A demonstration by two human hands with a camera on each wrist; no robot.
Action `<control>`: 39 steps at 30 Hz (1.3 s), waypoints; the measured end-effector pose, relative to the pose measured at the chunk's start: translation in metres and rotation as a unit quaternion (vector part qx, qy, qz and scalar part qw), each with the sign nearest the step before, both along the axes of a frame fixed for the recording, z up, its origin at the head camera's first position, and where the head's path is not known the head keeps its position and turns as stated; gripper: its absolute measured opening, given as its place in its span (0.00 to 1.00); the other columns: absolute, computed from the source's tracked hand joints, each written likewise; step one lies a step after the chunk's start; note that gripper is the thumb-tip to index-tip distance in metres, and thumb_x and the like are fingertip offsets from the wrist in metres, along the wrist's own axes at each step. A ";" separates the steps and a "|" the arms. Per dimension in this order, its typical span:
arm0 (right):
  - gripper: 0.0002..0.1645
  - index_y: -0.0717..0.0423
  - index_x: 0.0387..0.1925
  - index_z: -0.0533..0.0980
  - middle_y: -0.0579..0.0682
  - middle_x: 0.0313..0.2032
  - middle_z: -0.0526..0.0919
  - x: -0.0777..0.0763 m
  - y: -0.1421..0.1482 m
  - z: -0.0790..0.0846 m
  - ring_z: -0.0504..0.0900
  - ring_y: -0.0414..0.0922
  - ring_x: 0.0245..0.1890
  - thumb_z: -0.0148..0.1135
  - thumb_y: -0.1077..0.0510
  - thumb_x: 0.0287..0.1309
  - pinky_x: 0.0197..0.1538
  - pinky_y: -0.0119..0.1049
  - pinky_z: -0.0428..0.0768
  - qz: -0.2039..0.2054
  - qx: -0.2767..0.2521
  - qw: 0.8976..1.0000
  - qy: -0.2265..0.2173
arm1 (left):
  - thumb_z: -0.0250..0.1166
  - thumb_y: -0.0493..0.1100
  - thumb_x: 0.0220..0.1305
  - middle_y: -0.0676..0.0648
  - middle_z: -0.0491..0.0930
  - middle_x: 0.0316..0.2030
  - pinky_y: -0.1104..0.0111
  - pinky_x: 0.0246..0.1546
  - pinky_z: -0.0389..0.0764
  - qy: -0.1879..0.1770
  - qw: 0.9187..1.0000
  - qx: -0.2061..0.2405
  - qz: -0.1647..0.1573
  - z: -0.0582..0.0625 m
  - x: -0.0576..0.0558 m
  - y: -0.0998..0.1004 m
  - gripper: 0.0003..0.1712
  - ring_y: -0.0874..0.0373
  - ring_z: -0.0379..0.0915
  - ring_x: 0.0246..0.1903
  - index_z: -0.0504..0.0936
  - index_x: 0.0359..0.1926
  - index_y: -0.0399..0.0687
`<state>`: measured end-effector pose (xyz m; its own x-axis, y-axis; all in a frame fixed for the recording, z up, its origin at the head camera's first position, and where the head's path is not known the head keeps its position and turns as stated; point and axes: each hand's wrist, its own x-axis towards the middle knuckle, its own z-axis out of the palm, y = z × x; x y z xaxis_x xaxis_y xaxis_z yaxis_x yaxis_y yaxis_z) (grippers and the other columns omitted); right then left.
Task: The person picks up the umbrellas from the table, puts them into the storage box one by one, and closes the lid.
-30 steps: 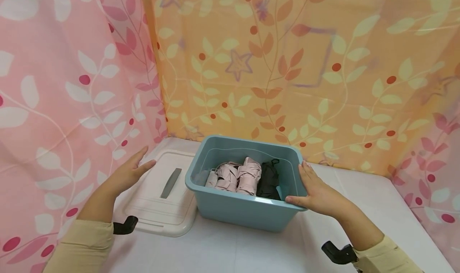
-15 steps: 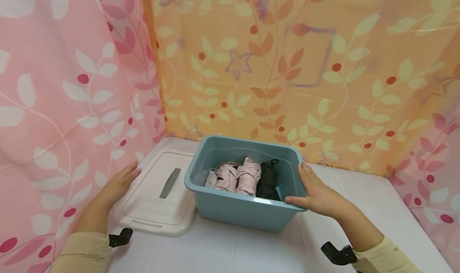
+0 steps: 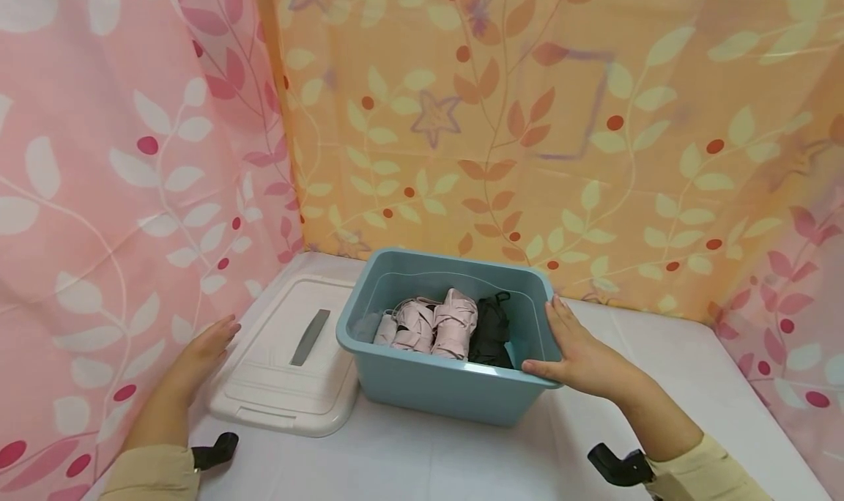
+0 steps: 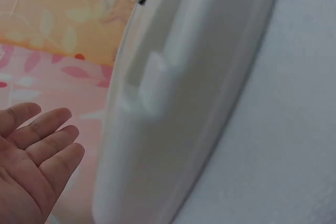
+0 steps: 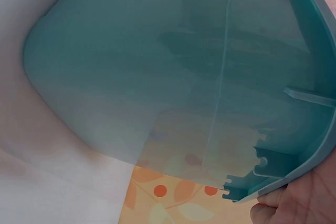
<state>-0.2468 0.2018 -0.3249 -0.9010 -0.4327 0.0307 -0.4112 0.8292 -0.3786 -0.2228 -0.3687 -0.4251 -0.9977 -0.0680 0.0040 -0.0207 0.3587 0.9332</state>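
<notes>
A blue plastic bin [image 3: 448, 392] stands on the white table and holds rolled pink garments [image 3: 435, 325] and a black one [image 3: 491, 329]. My right hand [image 3: 580, 351] lies flat against the bin's right rim, fingers straight, thumb at the front corner. In the right wrist view the bin's outer wall [image 5: 157, 77] fills the frame, and my right hand [image 5: 294, 205] touches the rim's underside. A white lid [image 3: 277, 369] with a grey handle [image 3: 311, 337] lies left of the bin. My left hand [image 3: 204, 343] hovers beside the lid's left edge and holds nothing. The left wrist view shows my left hand [image 4: 31, 153] with straight fingers, apart from the lid [image 4: 178, 103].
A pink leaf-print curtain [image 3: 99, 193] hangs close on the left and an orange one [image 3: 527, 120] closes off the back. More pink curtain [image 3: 791, 303] stands at the right. The white tabletop [image 3: 428, 457] stretches in front of the bin and to its right.
My left hand has drawn back from above the lid to its left edge, lower and nearer to me. The right hand, the bin and the lid have stayed put.
</notes>
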 end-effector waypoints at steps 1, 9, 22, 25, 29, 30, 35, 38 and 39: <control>0.69 0.68 0.68 0.38 0.60 0.70 0.31 0.000 0.000 0.000 0.34 0.58 0.69 0.58 0.27 0.45 0.62 0.62 0.48 -0.001 0.000 1.000 0.000 | 0.38 0.55 0.71 0.27 0.42 0.66 0.45 0.61 0.44 -0.003 1.000 0.020 -0.003 -0.002 0.000 -0.001 0.39 0.33 0.36 0.65 0.39 0.68 0.30; 0.69 0.67 0.69 0.37 0.59 0.70 0.30 0.000 0.000 -0.001 0.34 0.58 0.69 0.57 0.27 0.45 0.62 0.62 0.47 -0.006 0.001 1.000 -0.001 | 0.35 0.58 0.71 0.24 0.40 0.65 0.46 0.62 0.39 -0.033 0.998 0.042 -0.018 -0.012 0.001 -0.010 0.42 0.32 0.33 0.65 0.35 0.68 0.28; 0.69 0.68 0.69 0.37 0.58 0.70 0.29 0.000 0.000 -0.001 0.34 0.58 0.69 0.57 0.27 0.45 0.62 0.62 0.47 -0.001 -0.006 1.000 -0.005 | 0.38 0.65 0.67 0.29 0.43 0.67 0.64 0.55 0.63 -0.106 0.991 0.082 0.008 -0.026 0.001 -0.009 0.47 0.41 0.43 0.65 0.35 0.69 0.35; 0.69 0.68 0.68 0.37 0.59 0.70 0.30 0.001 0.000 0.000 0.34 0.58 0.69 0.57 0.27 0.45 0.62 0.62 0.47 -0.002 -0.008 1.000 -0.008 | 0.39 0.64 0.68 0.29 0.42 0.67 0.63 0.57 0.61 -0.108 0.991 0.084 0.011 -0.024 -0.001 -0.005 0.47 0.41 0.42 0.65 0.35 0.69 0.34; 0.69 0.68 0.68 0.37 0.60 0.70 0.30 0.001 0.001 0.001 0.34 0.59 0.69 0.57 0.27 0.45 0.62 0.63 0.48 -0.004 -0.008 1.000 -0.009 | 0.39 0.62 0.69 0.26 0.41 0.66 0.50 0.64 0.44 -0.092 0.995 0.040 0.013 -0.021 -0.003 -0.002 0.46 0.37 0.36 0.67 0.36 0.68 0.28; 0.69 0.68 0.68 0.37 0.60 0.70 0.30 0.001 0.001 0.001 0.34 0.59 0.69 0.57 0.27 0.45 0.62 0.63 0.48 -0.004 -0.007 1.000 -0.009 | 0.39 0.61 0.69 0.26 0.42 0.66 0.49 0.64 0.41 -0.087 0.996 0.030 0.013 -0.020 -0.003 -0.001 0.46 0.35 0.35 0.66 0.37 0.67 0.27; 0.69 0.67 0.69 0.36 0.59 0.70 0.29 0.000 0.002 0.000 0.34 0.59 0.69 0.58 0.27 0.45 0.61 0.63 0.47 -0.007 -0.010 1.000 -0.012 | 0.41 0.63 0.67 0.29 0.42 0.67 0.47 0.64 0.42 -0.102 0.994 0.038 0.014 -0.019 -0.001 0.001 0.46 0.37 0.36 0.66 0.38 0.69 0.32; 0.69 0.66 0.69 0.36 0.59 0.70 0.29 0.000 0.002 -0.001 0.34 0.59 0.69 0.58 0.27 0.45 0.61 0.63 0.47 -0.007 -0.011 1.000 -0.011 | 0.42 0.64 0.66 0.31 0.40 0.68 0.46 0.63 0.43 -0.112 0.993 0.043 0.017 -0.018 0.000 0.000 0.47 0.38 0.37 0.65 0.38 0.70 0.36; 0.69 0.66 0.69 0.36 0.59 0.70 0.29 0.000 0.002 -0.001 0.34 0.59 0.69 0.58 0.27 0.45 0.61 0.64 0.47 -0.006 -0.011 1.000 -0.010 | 0.42 0.64 0.66 0.31 0.39 0.68 0.46 0.63 0.42 -0.111 0.993 0.042 0.017 -0.018 0.001 0.000 0.47 0.38 0.37 0.65 0.38 0.70 0.36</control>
<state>-0.2466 0.2035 -0.3259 -0.9066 -0.4214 0.0212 -0.3933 0.8258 -0.4043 -0.2222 -0.3686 -0.4428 -0.9704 -0.0932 -0.2228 -0.2402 0.2747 0.9311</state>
